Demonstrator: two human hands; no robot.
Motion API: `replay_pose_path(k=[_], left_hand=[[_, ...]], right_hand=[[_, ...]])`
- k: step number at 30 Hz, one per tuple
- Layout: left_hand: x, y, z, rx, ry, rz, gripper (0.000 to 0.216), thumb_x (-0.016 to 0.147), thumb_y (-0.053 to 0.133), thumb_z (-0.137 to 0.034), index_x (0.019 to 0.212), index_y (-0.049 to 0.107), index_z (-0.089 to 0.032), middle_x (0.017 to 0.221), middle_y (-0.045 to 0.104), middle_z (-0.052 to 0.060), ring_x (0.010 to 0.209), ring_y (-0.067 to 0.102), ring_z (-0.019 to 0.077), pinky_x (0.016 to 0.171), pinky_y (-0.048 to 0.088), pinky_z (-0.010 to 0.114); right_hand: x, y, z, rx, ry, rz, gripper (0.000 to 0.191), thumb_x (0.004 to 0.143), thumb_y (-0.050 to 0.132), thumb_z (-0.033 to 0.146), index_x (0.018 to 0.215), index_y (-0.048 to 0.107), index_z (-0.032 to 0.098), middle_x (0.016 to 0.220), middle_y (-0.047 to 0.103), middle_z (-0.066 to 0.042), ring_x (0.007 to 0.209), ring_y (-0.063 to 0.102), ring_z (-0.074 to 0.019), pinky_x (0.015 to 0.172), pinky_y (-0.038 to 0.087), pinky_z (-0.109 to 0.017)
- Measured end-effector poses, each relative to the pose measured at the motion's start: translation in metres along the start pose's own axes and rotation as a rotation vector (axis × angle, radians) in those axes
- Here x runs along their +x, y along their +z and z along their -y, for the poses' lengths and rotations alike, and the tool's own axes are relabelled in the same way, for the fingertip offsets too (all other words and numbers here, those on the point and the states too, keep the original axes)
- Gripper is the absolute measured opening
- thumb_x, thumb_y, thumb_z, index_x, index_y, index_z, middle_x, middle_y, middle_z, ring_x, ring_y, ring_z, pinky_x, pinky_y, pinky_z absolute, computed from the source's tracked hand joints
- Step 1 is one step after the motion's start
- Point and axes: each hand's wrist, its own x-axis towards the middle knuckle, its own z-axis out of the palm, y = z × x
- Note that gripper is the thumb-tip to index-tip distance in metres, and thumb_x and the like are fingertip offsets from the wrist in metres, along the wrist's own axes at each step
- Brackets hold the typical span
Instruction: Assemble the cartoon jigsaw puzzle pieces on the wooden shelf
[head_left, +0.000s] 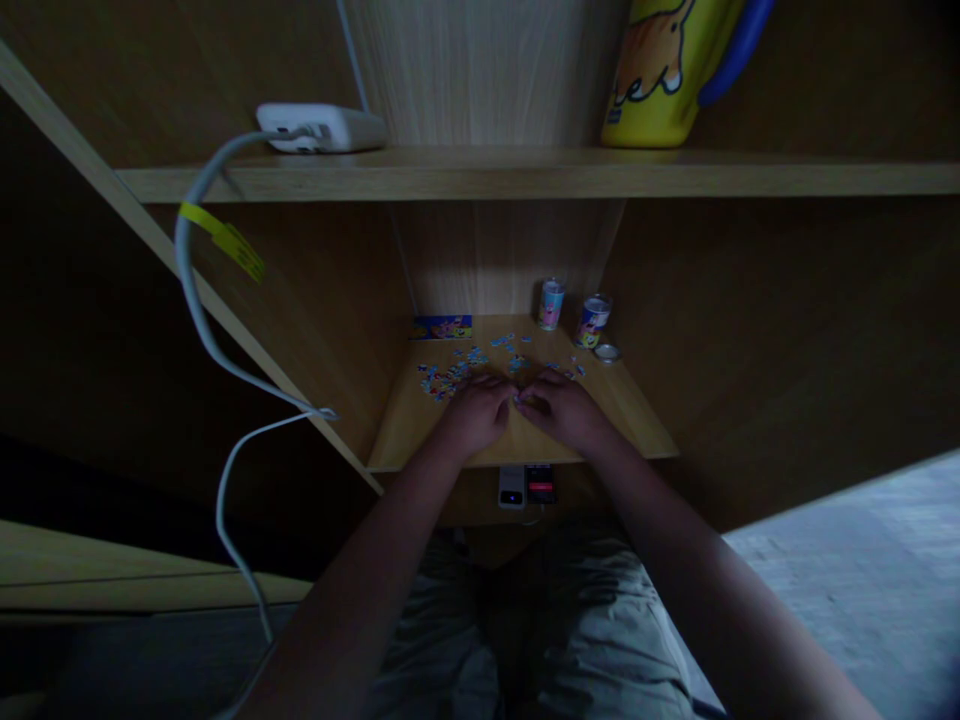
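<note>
My left hand [480, 410] and my right hand [561, 405] meet over the lower shelf board, fingertips almost touching. Both are closed in a pinch around a small jigsaw puzzle piece [517, 397], mostly covered by the fingers; whether it is one piece or two joined is too small to tell. Loose puzzle pieces [442, 381], mainly blue with bits of red, yellow and white, lie scattered left of and behind my left hand. A small cluster of pieces [517, 362] is just beyond the fingertips, and a few more lie by my right hand's knuckles.
A blue picture card [442, 327] lies at the back left. Two printed cans [551, 304] [593, 321] stand at the back right, a round lid [607, 353] beside them. Above, an upper shelf [480, 180] holds a white cabled device [322, 128] and a yellow mug [660, 80]. Two devices [512, 488] lie below.
</note>
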Motion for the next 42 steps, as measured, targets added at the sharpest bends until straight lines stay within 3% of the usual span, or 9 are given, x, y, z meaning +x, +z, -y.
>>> replay_pose_path(k=[3,8,11,14,19,23,27,37,42], left_hand=[[0.000,0.001,0.001,0.000,0.004,-0.008,0.035,0.099,0.060,-0.006,0.119,0.079,-0.027,0.123,0.083,0.006,0.122,0.074,0.0289,0.117,0.055,0.053],[-0.001,0.000,0.001,-0.026,0.007,-0.028,0.036,0.099,0.059,-0.003,0.120,0.078,-0.025,0.126,0.083,0.007,0.124,0.073,0.0283,0.118,0.055,0.051],[-0.002,-0.001,0.000,-0.020,-0.003,-0.020,0.035,0.099,0.059,-0.002,0.120,0.077,-0.025,0.128,0.082,0.006,0.124,0.073,0.0281,0.120,0.052,0.053],[-0.002,-0.002,0.000,-0.021,-0.008,-0.025,0.035,0.099,0.059,-0.002,0.118,0.076,-0.026,0.127,0.082,0.005,0.126,0.072,0.0281,0.122,0.051,0.054],[-0.002,-0.002,0.001,-0.025,-0.015,-0.039,0.033,0.097,0.059,-0.001,0.113,0.076,-0.025,0.123,0.081,0.006,0.124,0.072,0.0292,0.119,0.053,0.053],[-0.001,-0.001,0.002,-0.007,-0.024,-0.039,0.030,0.097,0.060,-0.004,0.112,0.076,-0.024,0.120,0.081,0.007,0.121,0.072,0.0304,0.117,0.055,0.052],[-0.001,0.000,0.003,-0.011,-0.011,-0.040,0.031,0.096,0.060,-0.003,0.112,0.075,-0.024,0.119,0.081,0.006,0.121,0.072,0.0292,0.117,0.055,0.051],[-0.002,0.004,0.007,0.035,-0.130,-0.130,0.026,0.097,0.060,-0.004,0.107,0.076,-0.022,0.114,0.079,0.009,0.116,0.072,0.0291,0.111,0.059,0.049],[-0.002,-0.003,0.001,-0.037,-0.027,-0.084,0.025,0.096,0.060,-0.004,0.099,0.076,-0.023,0.105,0.080,0.007,0.108,0.073,0.0276,0.106,0.058,0.045]], right_hand=[[0.000,-0.003,0.000,-0.004,0.033,-0.019,0.011,0.107,0.074,0.036,0.107,0.080,0.026,0.111,0.076,-0.009,0.107,0.073,-0.0262,0.100,0.058,-0.040],[-0.005,-0.011,-0.011,-0.101,0.459,-0.373,0.035,0.115,0.051,0.037,0.109,0.079,0.018,0.106,0.081,-0.017,0.093,0.073,-0.0285,0.087,0.058,-0.039],[-0.009,-0.011,-0.019,-0.155,0.557,-0.434,0.041,0.114,0.046,0.038,0.111,0.080,0.014,0.102,0.081,-0.020,0.086,0.072,-0.0290,0.081,0.057,-0.039],[-0.011,-0.006,-0.022,-0.217,0.547,-0.430,0.040,0.113,0.046,0.033,0.120,0.080,0.014,0.108,0.079,-0.022,0.092,0.072,-0.0310,0.088,0.059,-0.044],[-0.010,0.002,-0.018,-0.248,0.378,-0.355,0.030,0.105,0.062,0.024,0.126,0.083,0.025,0.121,0.075,-0.018,0.113,0.067,-0.0332,0.104,0.056,-0.049],[-0.007,0.002,-0.009,-0.297,0.385,-0.239,0.022,0.105,0.072,0.037,0.119,0.085,0.027,0.131,0.073,-0.019,0.118,0.064,-0.0376,0.102,0.055,-0.054],[-0.004,-0.002,-0.005,-0.274,0.361,-0.195,0.024,0.103,0.077,0.050,0.104,0.084,0.027,0.125,0.076,-0.017,0.117,0.064,-0.0365,0.100,0.054,-0.052],[-0.003,-0.002,-0.006,-0.261,0.383,-0.176,0.039,0.105,0.073,0.060,0.093,0.081,0.024,0.120,0.078,-0.016,0.116,0.067,-0.0343,0.099,0.053,-0.049],[-0.001,-0.007,-0.002,-0.274,0.446,-0.132,0.043,0.110,0.062,0.058,0.100,0.083,0.022,0.128,0.078,-0.018,0.120,0.068,-0.0348,0.101,0.052,-0.046]])
